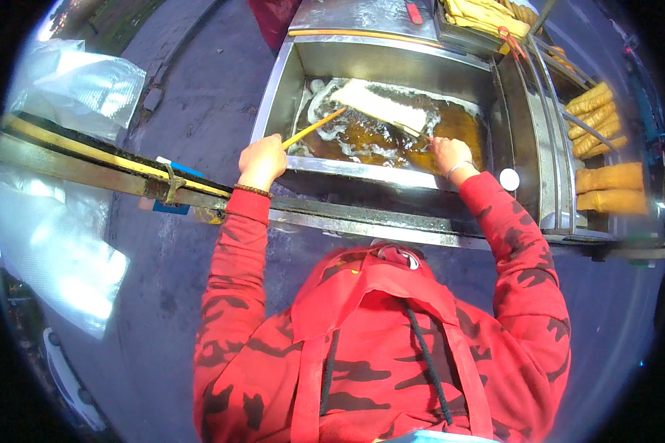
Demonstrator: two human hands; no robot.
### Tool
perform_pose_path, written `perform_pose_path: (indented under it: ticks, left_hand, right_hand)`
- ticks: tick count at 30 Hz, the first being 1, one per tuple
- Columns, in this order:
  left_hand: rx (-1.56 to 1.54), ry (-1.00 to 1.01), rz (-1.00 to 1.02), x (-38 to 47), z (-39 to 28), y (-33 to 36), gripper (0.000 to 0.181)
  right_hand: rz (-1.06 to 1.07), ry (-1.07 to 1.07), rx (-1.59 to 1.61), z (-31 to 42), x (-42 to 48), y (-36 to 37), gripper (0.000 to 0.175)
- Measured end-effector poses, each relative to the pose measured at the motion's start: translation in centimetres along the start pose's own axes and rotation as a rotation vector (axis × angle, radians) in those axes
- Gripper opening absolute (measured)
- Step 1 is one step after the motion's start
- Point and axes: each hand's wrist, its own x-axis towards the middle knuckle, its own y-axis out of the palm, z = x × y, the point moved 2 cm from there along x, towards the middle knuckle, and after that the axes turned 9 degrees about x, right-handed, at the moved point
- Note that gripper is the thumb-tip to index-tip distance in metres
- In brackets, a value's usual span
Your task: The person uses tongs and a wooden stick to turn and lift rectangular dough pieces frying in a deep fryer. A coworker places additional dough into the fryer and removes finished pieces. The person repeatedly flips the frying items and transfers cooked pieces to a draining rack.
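Note:
A pale slab of dough (379, 104) floats in dark frying oil (460, 130), with white foam around it. The oil fills a deep rectangular steel fryer (360, 170). At the fryer's near left corner, my left hand (262, 159) grips a yellow stick (313, 127) whose far end reaches the dough's left part. My right hand (453, 155), over the near right part of the oil, holds a thin utensil (407, 129). The utensil's tip lies along the near right edge of the dough; its exact kind is unclear, and my fingers hide its grip.
Golden fried dough sticks (592, 119) and flat fried pieces (609, 178) sit on a rack at right. More yellow dough pieces (485, 17) fill a tray behind. A steel rail (105, 160) extends left, beside clear plastic bags (83, 88). A white disc (509, 179) is right of the fryer.

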Motion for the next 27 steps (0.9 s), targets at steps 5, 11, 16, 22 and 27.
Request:
perform_pose_path:
  ticks: [5, 11, 16, 22, 27]
  left_hand:
    - [0.101, 0.045, -0.098, -0.5, -1.3, -3.2, 0.018]
    - [0.132, 0.179, -0.260, -2.5, -3.5, -6.6, 0.016]
    - [0.089, 0.229, -0.312, -3.7, -4.4, -7.1, 0.017]
    - [0.146, 0.299, -0.172, -4.4, -5.0, -5.7, 0.012]
    - [0.107, 0.363, -0.083, -4.2, -7.2, -3.2, 0.018]
  right_hand:
    - [0.133, 0.009, 0.161, -2.2, -2.2, -4.4, 0.028]
    - [0.329, 0.232, 0.295, -8.8, -3.3, -8.8, 0.031]
    - [0.313, 0.461, 0.309, -10.4, -3.7, -8.4, 0.039]
    - [0.323, 0.429, 0.631, -8.8, -1.1, -2.9, 0.053]
    - [0.317, 0.428, 0.706, -6.7, 2.4, 1.0, 0.055]
